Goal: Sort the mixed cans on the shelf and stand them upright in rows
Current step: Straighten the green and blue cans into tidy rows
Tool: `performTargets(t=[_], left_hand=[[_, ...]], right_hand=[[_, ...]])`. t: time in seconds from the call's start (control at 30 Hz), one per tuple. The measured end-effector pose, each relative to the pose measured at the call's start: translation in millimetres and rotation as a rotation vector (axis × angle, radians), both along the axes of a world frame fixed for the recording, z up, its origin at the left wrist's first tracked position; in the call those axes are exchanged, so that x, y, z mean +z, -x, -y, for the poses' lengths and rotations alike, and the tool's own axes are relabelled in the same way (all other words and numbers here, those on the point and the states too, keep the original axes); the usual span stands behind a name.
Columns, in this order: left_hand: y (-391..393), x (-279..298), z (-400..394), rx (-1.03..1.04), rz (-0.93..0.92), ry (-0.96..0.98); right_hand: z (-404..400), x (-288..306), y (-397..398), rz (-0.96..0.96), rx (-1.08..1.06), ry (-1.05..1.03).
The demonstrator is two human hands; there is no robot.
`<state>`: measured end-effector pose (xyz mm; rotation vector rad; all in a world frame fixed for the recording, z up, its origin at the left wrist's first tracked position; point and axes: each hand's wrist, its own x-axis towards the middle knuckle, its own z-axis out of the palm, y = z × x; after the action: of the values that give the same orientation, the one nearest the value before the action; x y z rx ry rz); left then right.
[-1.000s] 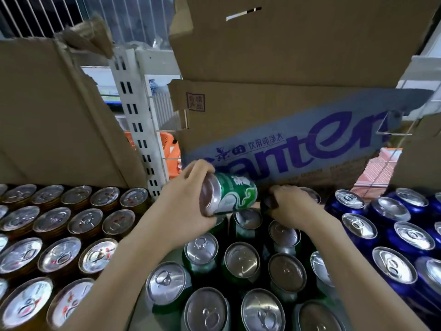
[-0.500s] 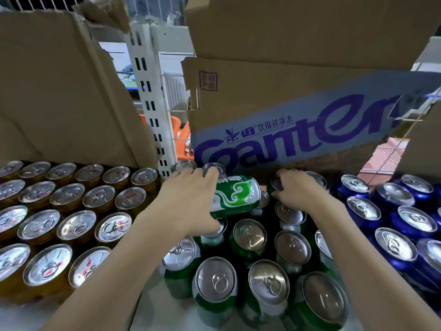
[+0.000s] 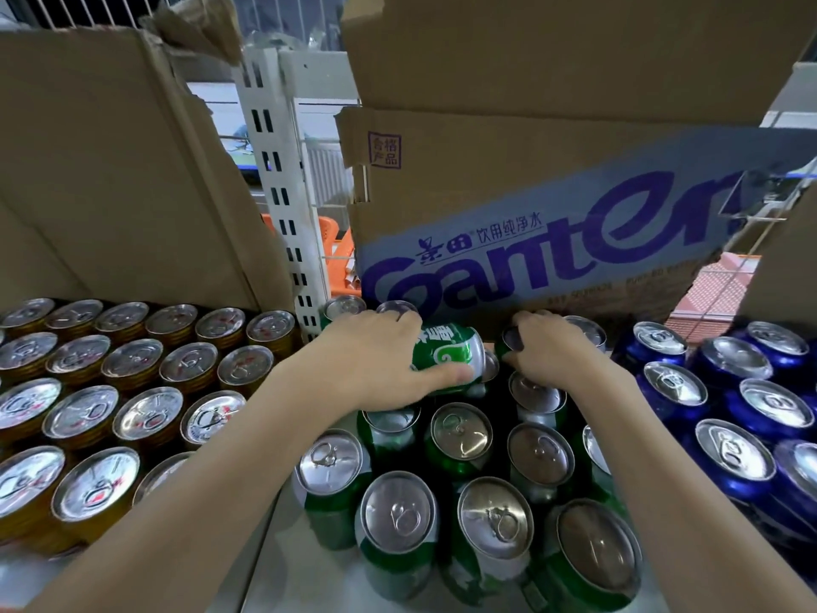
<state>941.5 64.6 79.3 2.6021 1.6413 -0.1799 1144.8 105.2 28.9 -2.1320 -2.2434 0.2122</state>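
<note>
My left hand (image 3: pixel 376 362) grips a green can (image 3: pixel 448 353) that lies on its side, tilted, above the back rows of upright green cans (image 3: pixel 462 440). My right hand (image 3: pixel 550 353) is closed over the top of an upright dark can (image 3: pixel 513 340) at the back of the green group, right beside the held can. Gold cans (image 3: pixel 132 400) stand upright in rows on the left. Blue cans (image 3: pixel 734 413) stand upright on the right.
A cardboard box with blue lettering (image 3: pixel 530 258) stands right behind the green cans. Another cardboard box (image 3: pixel 110 170) stands behind the gold cans. A white slotted shelf upright (image 3: pixel 283 205) rises between them. The grey shelf surface (image 3: pixel 300 564) shows in front.
My left hand has carried the green can down and back toward the rear row, turning it further onto its side. My right hand stays on the can at the back.
</note>
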Motion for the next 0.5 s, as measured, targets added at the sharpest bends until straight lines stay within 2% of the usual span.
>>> performTargets(t=[0.07, 0.27, 0.4, 0.5], left_hand=[[-4, 3, -3, 0.021, 0.031, -0.001], [-17, 9, -16, -0.058, 0.124, 0.218], [-26, 10, -21, -0.106, 0.099, 0.232], [-23, 23, -23, -0.069, 0.182, 0.181]], right_hand=[[-1, -1, 0, -0.001, 0.002, 0.004], [-2, -6, -2, 0.006, -0.004, -0.021], [-4, -7, -1, 0.004, -0.009, -0.007], [-2, -2, -1, -0.024, -0.016, 0.03]])
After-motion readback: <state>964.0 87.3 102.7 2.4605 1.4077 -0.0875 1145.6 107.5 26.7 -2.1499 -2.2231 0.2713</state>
